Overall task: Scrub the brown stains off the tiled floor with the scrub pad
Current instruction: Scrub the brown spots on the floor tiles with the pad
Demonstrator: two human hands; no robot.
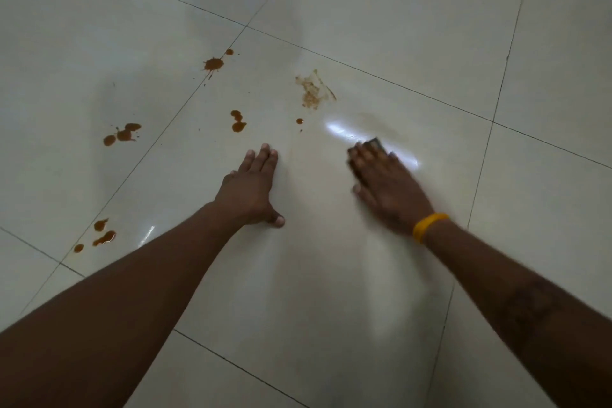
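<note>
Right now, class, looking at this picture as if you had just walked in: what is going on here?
A person is leaning over a pale tiled floor, cleaning up brown spills. The right hand, blurred, presses a dark scrub pad flat on the tile, while the left hand rests open on the floor as a brace. A smeared stain lies just beyond the pad, and several wet brown splatters to the left look untouched.

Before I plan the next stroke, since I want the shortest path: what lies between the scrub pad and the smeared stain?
In the head view, only bare tile with a bright glare streak separates the scrub pad from the smeared stain.
</note>
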